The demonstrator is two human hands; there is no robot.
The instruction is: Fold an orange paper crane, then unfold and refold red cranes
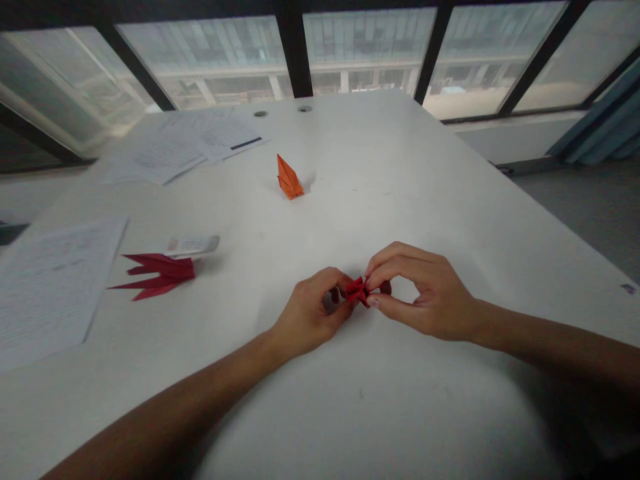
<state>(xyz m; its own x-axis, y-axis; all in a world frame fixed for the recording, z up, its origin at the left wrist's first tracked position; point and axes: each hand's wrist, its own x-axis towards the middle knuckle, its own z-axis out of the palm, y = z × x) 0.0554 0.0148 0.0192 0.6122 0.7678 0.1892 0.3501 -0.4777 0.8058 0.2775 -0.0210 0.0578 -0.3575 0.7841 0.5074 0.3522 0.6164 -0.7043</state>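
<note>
Between my two hands is a small red folded paper piece [357, 291], held above the white table [430, 413]. My left hand [315, 307] pinches its left side with thumb and fingers. On the other side, my right hand [423, 287] grips the piece with thumb and fingertips. The fingers cover much of the paper, so its full shape is hidden. To the left lies a dark red origami piece [167, 273] with several long pointed tips facing left. Farther back stands an orange origami piece [289, 179] with a point rising upward.
A white eraser-like block [195, 245] with printing lies behind the dark red piece. Printed sheets [55, 287] cover the left edge, and more papers [170, 147] spread at the back left. Two round holes [305, 109] pierce the far tabletop. Windows and a blue curtain [595, 127] stand beyond.
</note>
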